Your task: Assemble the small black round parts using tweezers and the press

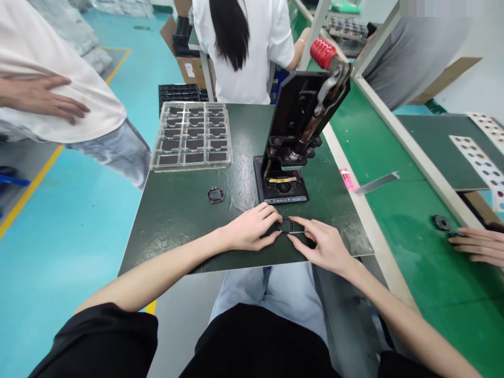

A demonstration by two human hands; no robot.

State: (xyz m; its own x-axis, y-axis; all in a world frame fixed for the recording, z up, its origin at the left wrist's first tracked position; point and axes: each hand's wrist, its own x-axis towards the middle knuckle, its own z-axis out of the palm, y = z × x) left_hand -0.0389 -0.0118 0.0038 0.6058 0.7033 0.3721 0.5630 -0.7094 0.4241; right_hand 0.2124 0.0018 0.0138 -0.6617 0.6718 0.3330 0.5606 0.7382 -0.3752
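Note:
In front of the press, my left hand (258,227) and my right hand (323,242) hold a small round black plastic part (286,226) from opposite sides, low over the dark green table. My left fingertips grip its left edge, with more dark material under them that I cannot make out. The right thumb and index finger pinch the other edge, and a thin pale line runs from there under the palm. A second round black part (216,195) lies to the left. Just beyond my hands stands a black hand press (291,121) with a red-gripped lever (323,52) and a yellow strip on its base.
A clear compartment tray (157,163) with dark flat pieces sits at the table's back left. To the right runs a green conveyor (397,210) carrying a grey strip (378,182) and a black part (441,222) near a co-worker's hand (482,245). Other people stand left and ahead.

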